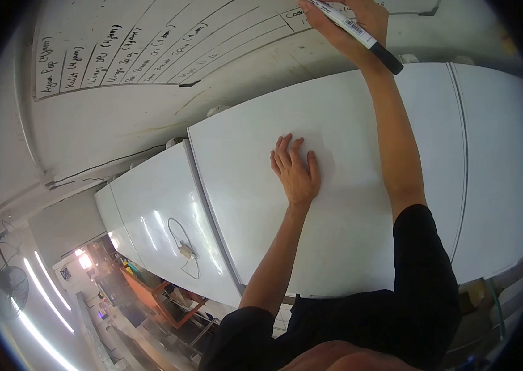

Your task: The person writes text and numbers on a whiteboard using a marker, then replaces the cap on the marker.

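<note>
The marker point(360, 34) sits in the right hand point(351, 28), up at the top edge of the view in front of the lined whiteboard point(255, 43), its white, printed barrel slanting down across the palm so that the black end lies over the wrist. The right fingers are closed about the barrel, though the frame crops the far end, so I can't tell whether that end is touching the board. The left hand point(296, 176) holds nothing; it rests palm down on the broad white lid point(243, 142), fingers slightly bent and the thumb set apart from them. To the left, on the neighbouring white lid point(144, 216), lies a cable point(186, 251) with a small block in it, well apart from either hand. The marker should be light and stiff, sturdy enough for a firm pinch, but its smooth plastic barrel could roll or slip in damp fingers. The best hold is probably on the forward part of the barrel, thumb against the first two fingers, with the black end left free to lean back over the hand.
</note>
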The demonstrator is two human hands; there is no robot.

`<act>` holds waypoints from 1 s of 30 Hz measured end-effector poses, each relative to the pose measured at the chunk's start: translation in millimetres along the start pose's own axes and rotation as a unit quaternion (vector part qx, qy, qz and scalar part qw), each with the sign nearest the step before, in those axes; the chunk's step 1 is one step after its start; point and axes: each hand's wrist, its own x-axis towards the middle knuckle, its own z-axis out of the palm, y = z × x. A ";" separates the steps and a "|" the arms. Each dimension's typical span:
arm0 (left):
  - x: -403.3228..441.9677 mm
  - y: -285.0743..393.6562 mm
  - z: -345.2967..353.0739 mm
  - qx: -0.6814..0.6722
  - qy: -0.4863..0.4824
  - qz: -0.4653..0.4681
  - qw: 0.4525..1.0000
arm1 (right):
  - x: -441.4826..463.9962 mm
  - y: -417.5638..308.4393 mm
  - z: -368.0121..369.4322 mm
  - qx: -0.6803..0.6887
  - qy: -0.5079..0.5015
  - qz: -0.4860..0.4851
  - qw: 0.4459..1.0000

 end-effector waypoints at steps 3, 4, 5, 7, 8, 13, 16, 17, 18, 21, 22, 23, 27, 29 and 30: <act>-0.8 -1.0 -1.2 0.000 -0.001 -0.002 1.000 | 1.4 -0.7 -1.9 -0.009 -0.002 -0.010 1.000; -0.6 -0.6 -1.1 -0.003 -0.003 -0.004 1.000 | 1.5 1.2 -1.8 0.000 0.005 -0.027 1.000; -0.3 0.2 -1.6 -0.008 -0.005 -0.006 1.000 | 0.0 4.8 0.1 0.025 0.021 -0.024 0.999; -0.4 0.5 -1.8 -0.007 -0.005 -0.007 1.000 | -2.1 10.2 4.6 0.072 0.053 -0.023 0.996; -0.2 0.7 -1.6 -0.007 -0.005 -0.008 1.000 | -3.9 11.2 5.0 0.069 0.051 -0.014 0.996; -0.4 -1.0 -0.5 0.002 -0.001 -0.003 1.000 | -2.7 12.1 2.0 0.035 0.042 -0.062 0.997; -0.7 -1.5 -0.1 0.002 0.001 -0.001 1.000 | -2.8 12.6 1.7 0.077 0.050 -0.040 0.995; -0.7 -1.6 0.1 0.001 0.001 0.001 1.000 | -3.6 13.0 0.9 0.091 0.044 -0.028 0.994; -0.6 -1.6 0.5 0.000 0.001 0.002 1.000 | -4.2 13.7 -0.1 0.104 0.038 -0.017 0.994; -1.1 -0.7 1.0 0.001 -0.001 0.001 1.000 | -2.9 13.1 -2.1 0.134 0.032 0.002 0.990; -0.8 -0.3 1.0 0.004 -0.002 0.000 1.000 | -2.1 12.2 -2.0 0.143 0.032 0.006 0.989; -0.6 -0.1 1.0 0.008 -0.003 -0.002 1.000 | -1.5 10.6 -3.0 0.141 0.030 0.007 0.990; -0.7 0.5 2.0 0.007 0.008 0.008 1.000 | 1.6 9.9 -5.0 0.145 0.024 -0.014 0.989; -1.2 0.0 1.4 0.010 0.006 0.010 1.000 | 2.0 10.8 -6.1 0.156 0.017 -0.023 0.987; -1.5 0.1 1.4 0.010 0.006 0.010 1.000 | 1.9 9.7 -7.2 0.162 0.011 -0.021 0.986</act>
